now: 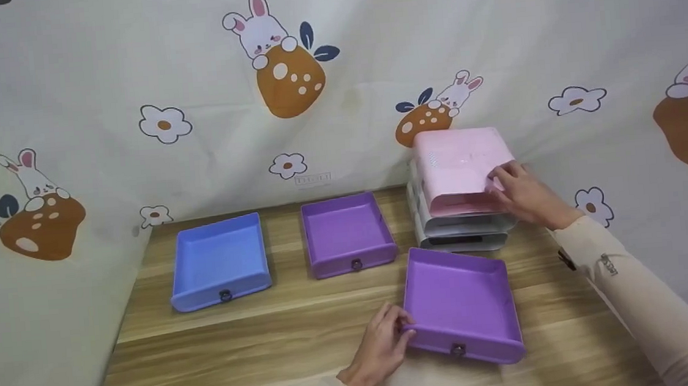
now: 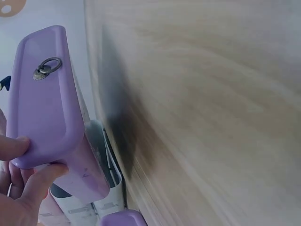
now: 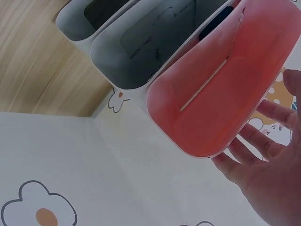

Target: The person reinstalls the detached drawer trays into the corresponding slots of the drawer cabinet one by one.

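Observation:
My left hand point(image 1: 380, 346) pinches the front left corner of a purple drawer point(image 1: 459, 291), thumb on one side and fingers on the other. A small metal ring pull point(image 2: 45, 69) sits on that drawer's front, and a dark shadow falls on the table beside it in the left wrist view. On the right, the fingers of my right hand point(image 1: 522, 194) rest on the top of a pink drawer casing point(image 1: 461, 162), near its front right corner. That casing is the uppermost of a stack, over grey-white casings point(image 3: 141, 47) whose fronts gape hollow.
A second purple drawer point(image 1: 347, 229) lies left of the stack, with a blue drawer point(image 1: 220, 261) further left. All stand on a wood-grain table point(image 1: 240, 360). Behind hangs a cream cloth point(image 1: 369, 50) printed with rabbits and flowers, close to the back of the stack.

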A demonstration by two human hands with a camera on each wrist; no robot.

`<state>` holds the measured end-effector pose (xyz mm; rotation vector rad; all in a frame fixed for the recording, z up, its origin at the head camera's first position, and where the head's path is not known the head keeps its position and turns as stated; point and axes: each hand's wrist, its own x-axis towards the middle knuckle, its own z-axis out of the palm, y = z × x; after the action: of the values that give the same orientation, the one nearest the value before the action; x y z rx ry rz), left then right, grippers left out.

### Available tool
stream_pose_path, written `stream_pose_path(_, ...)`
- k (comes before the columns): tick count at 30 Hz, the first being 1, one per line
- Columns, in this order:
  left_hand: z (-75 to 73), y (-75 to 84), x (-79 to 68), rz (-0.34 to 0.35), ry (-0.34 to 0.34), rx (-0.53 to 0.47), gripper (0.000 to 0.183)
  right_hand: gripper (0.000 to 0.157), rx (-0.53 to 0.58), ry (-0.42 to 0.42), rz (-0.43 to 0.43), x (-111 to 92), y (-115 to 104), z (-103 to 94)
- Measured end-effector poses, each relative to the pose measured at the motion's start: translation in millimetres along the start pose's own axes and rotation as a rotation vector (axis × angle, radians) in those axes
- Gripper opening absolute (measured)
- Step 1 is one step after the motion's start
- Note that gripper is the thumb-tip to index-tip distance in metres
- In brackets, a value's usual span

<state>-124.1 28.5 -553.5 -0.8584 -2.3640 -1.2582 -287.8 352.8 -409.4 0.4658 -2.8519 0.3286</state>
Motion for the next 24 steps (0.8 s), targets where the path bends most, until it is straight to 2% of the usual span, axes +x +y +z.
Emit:
stream_pose_path(11,16.4,1.4,21.7,-0.08,-0.082,-0.039,0.016,0.033,0.0,-0.014,0.015,0,0,0.1)
stream_pose_path(16,22.1,-0.4,26.7,-0.097,-0.092,-0.059,0.016,0.035,0.004,-0.014,0.004,-1,0,0.3)
stream_pose_path(24,31.6,-4.0,32.8,-0.096,-0.074,0.0,0.015,0.036,0.0,-0.018,-0.01,0,2,0.0)
